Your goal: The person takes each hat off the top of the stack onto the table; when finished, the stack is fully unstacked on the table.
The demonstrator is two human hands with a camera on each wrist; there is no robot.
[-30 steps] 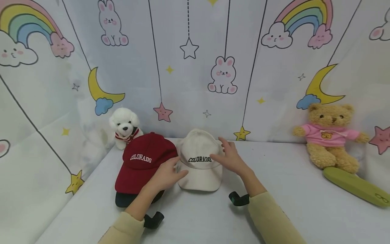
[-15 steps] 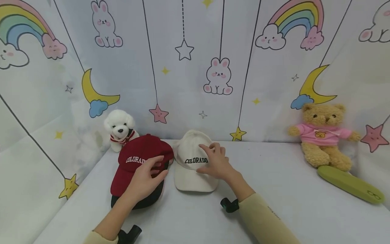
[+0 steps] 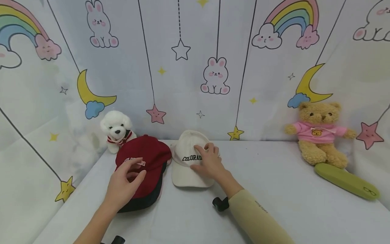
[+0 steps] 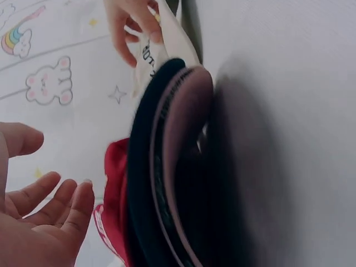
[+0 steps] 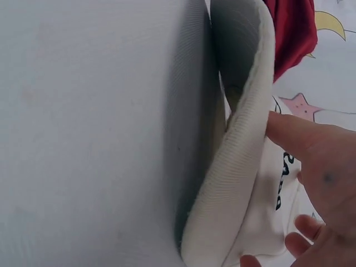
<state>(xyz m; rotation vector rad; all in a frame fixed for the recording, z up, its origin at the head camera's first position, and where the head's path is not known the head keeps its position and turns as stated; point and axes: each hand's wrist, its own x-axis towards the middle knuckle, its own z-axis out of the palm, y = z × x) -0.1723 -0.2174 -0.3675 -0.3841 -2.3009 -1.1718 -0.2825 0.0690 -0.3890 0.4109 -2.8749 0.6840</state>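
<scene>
A cream cap with black "COLORADO" lettering sits on the table, brim toward me. My right hand is over its right side, fingers spread and slightly bent; in the right wrist view the thumb is at the cap, and whether it touches cannot be told. To the left is a red cap with white lettering, on top of a dark cap and a pinkish one. My left hand hovers before the red cap with loosely bent fingers, holding nothing; the left wrist view shows a gap between them.
A white plush dog sits behind the red cap. At the right, a teddy bear in a pink top leans against the patterned backdrop, with a green glasses case in front of it. A white cloth covers the table.
My left hand has moved left and toward me, away from the cream cap to the red cap. My right hand has shifted left over the cream cap. The whole view has shifted slightly.
</scene>
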